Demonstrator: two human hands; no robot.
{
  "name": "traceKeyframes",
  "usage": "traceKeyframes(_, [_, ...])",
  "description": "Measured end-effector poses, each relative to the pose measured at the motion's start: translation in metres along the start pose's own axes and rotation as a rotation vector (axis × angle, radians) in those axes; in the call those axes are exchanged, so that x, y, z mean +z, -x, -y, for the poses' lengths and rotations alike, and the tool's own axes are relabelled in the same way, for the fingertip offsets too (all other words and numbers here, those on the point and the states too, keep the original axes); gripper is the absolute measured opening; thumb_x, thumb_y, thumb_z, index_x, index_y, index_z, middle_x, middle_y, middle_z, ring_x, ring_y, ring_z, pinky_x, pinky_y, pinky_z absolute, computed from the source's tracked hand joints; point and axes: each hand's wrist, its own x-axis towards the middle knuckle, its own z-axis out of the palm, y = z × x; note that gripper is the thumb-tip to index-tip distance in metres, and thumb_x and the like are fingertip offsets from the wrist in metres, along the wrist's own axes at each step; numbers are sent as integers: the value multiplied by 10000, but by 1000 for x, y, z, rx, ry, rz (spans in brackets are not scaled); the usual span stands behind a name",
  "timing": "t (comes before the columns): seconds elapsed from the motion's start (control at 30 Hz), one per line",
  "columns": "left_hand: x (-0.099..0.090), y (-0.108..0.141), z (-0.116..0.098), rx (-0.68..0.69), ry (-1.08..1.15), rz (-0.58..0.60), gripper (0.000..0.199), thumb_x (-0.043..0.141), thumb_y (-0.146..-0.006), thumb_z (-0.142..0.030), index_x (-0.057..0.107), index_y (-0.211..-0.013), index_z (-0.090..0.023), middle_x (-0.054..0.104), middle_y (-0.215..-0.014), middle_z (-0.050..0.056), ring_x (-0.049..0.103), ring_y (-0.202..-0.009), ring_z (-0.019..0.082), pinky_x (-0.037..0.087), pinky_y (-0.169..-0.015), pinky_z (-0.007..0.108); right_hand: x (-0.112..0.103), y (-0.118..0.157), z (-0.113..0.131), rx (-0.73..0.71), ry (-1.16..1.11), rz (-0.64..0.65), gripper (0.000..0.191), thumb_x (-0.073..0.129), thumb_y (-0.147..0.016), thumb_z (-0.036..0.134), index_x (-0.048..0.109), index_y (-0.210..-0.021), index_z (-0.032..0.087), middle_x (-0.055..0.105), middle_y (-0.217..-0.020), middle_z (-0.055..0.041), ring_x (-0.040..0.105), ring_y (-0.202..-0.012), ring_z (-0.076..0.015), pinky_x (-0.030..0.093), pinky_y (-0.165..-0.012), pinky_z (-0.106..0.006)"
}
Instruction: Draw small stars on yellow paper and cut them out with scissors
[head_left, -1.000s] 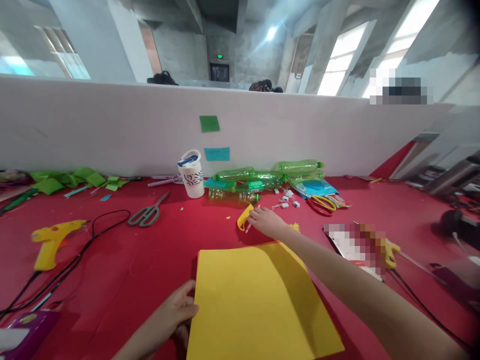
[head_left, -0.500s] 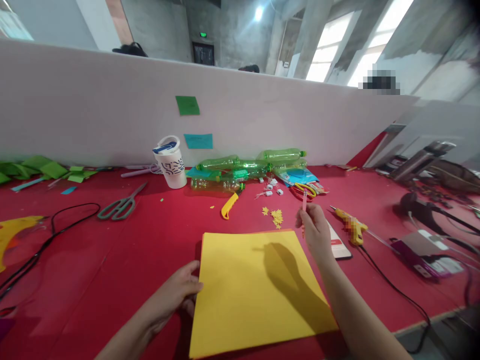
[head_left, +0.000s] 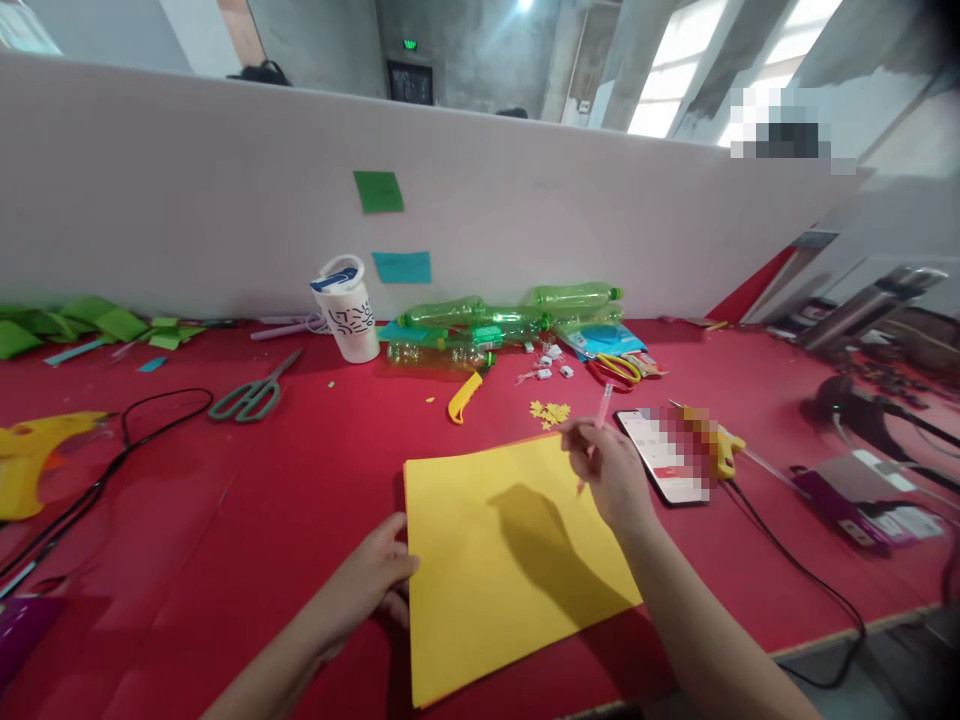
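A stack of yellow paper [head_left: 480,560], with an orange edge showing beneath, lies on the red table in front of me. At its left edge my left hand [head_left: 382,572] grips the stack, thumb on top and fingers beside and under the edge. My right hand [head_left: 606,468] is closed around a pink pencil [head_left: 604,402], over the upper right edge of the paper, its tip pointing down. The hand casts a shadow across the sheet. Small yellow paper stars [head_left: 550,412] lie just beyond the paper.
Green plastic bottles [head_left: 510,322], a white cup [head_left: 349,320] and a yellow cutter [head_left: 465,397] stand or lie toward the partition. Scissors [head_left: 251,395] and a yellow glue gun [head_left: 52,455] are left; a phone [head_left: 660,455] and another glue gun [head_left: 724,450] are right.
The paper has turned slightly counterclockwise, its right side moving away from me. My right hand has moved left and down with the pencil, onto the paper's edge. The camera view has tilted down slightly.
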Motion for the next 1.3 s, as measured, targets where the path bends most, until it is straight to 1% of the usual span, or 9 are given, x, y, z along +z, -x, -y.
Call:
traceKeyframes(0.07, [-3,1,0,-20,-109,0,435,532,-752,-340,423,-1133,-160,657,-762,61,644,-604,189,484,-484,262,15,2,3,39,-59,145,342,382,-847,348,637,-739,146,572,-653,-36,470,-494,-111,358,-444,-239])
traceKeyframes(0.17, [-25,1,-10,-63,-418,-48,333,424,-801,-468,505,-910,-163,606,-599,28,583,-455,170,385,-399,239,38,6,12,104,8,301,399,355,-885,393,641,-771,139,516,-471,7,448,-410,-103,374,-448,-235])
traceKeyframes(0.2, [-35,-1,-15,-52,-572,-142,336,417,-801,-488,515,-810,-167,573,-545,15,554,-425,161,366,-404,241,46,6,15,126,13,342,381,375,-880,401,631,-773,140,526,-470,8,456,-401,-104,380,-446,-236])
traceKeyframes(0.3, [-61,-16,-36,266,-864,-483,225,502,-776,-411,545,-768,-190,588,-685,21,581,-628,174,409,-562,266,70,3,16,131,14,369,192,543,-793,339,581,-745,157,580,-561,6,536,-498,-114,422,-500,-231])
traceKeyframes(0.37, [-70,-34,-46,491,-845,-453,168,515,-773,-335,577,-850,-198,588,-840,32,573,-782,180,432,-695,284,88,0,9,126,62,341,137,639,-705,261,529,-715,180,510,-503,61,481,-457,-86,374,-452,-192])
traceKeyframes(0.47, [-75,-60,-49,608,-826,-391,154,531,-766,-278,622,-862,-199,548,-955,40,526,-938,192,401,-860,322,114,-6,-12,211,59,406,115,574,-739,267,480,-751,202,419,-402,107,373,-348,-74,302,-372,-178])
traceKeyframes(0.6, [-80,-74,-40,653,-884,-327,117,557,-765,-258,657,-794,-205,523,-1010,40,477,-997,201,369,-919,347,131,-11,-44,193,88,522,63,513,-748,220,548,-777,176,595,-601,19,560,-554,-113,440,-536,-217])
traceKeyframes(0.83, [-91,-69,-32,681,-864,-276,109,552,-803,-249,656,-813,-217,516,-1081,38,458,-1052,197,370,-937,345,130,-10,-70,180,228,462,38,524,-738,210,496,-717,194,499,-541,58,464,-489,-95,340,-451,-185])
traceKeyframes(1.3, [-90,-69,-29,651,-849,-323,120,533,-822,-276,640,-824,-221,532,-1155,50,456,-1097,220,388,-934,384,128,-6,-68,34,513,507,83,502,-760,172,579,-749,200,567,-614,22,500,-540,-113,356,-484,-202])
